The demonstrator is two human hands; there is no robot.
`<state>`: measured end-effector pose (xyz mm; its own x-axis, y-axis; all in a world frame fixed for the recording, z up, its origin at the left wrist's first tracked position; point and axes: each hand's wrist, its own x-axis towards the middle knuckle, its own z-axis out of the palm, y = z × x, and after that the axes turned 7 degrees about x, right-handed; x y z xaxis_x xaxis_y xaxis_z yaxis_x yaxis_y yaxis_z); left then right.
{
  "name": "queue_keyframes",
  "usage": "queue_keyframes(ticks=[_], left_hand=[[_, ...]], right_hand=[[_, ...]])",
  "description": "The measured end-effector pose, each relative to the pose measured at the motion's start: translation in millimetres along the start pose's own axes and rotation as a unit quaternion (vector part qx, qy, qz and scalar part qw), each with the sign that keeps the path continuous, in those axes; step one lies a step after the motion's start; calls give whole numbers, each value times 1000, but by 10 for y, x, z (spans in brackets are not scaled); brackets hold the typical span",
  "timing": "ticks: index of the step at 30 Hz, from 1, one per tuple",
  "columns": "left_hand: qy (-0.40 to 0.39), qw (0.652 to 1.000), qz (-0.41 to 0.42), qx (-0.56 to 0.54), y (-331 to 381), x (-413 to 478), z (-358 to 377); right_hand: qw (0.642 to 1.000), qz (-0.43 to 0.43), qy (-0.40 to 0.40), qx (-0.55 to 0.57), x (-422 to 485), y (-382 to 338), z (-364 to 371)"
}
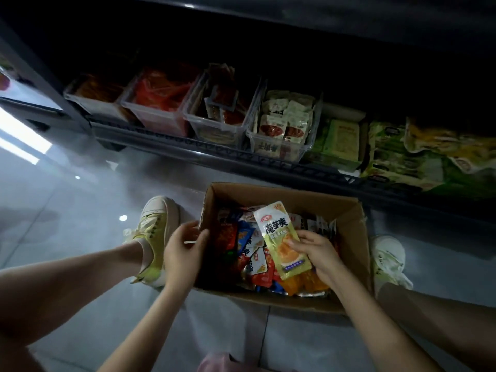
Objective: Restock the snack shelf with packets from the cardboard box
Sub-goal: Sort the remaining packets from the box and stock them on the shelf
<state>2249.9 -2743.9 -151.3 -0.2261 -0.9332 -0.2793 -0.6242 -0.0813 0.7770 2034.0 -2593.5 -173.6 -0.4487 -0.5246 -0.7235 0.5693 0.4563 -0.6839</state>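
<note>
An open cardboard box [349, 210] sits on the floor between my feet, full of mixed red, blue and orange snack packets [249, 253]. My right hand [316, 253] grips a long yellow-green packet [281, 237] by its lower half, holding it above the box. My left hand [185, 251] holds the box's left wall, thumb over the rim. Beyond the box runs the low dark snack shelf [214, 154] with clear bins: orange packets [99, 95], red packets [158, 98], red-brown packets [222, 108], and pale green packets [287, 116].
Green and yellow bagged snacks [402, 151] and a green carton [341, 140] lie on the shelf's right part. My shoes [153, 232] [389, 259] flank the box on the glossy grey tiled floor [67, 197]. An upper shelf overhangs in darkness.
</note>
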Motion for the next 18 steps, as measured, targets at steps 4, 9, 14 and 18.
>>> queue_keyframes(ticks=[4, 9, 14, 18], left_hand=[[-165, 976, -52, -131, 330, -220, 188], [-155, 972, -73, -159, 244, -213, 364], [-56, 981, -98, -158, -47, 64, 104], [-7, 974, -112, -197, -170, 254, -33]], right_hand=[[995, 16, -44, 85, -170, 27, 324], [996, 24, -75, 31, -176, 261, 413], [972, -60, 78, -213, 235, 550, -15], [932, 1, 101, -348, 571, 690, -166]])
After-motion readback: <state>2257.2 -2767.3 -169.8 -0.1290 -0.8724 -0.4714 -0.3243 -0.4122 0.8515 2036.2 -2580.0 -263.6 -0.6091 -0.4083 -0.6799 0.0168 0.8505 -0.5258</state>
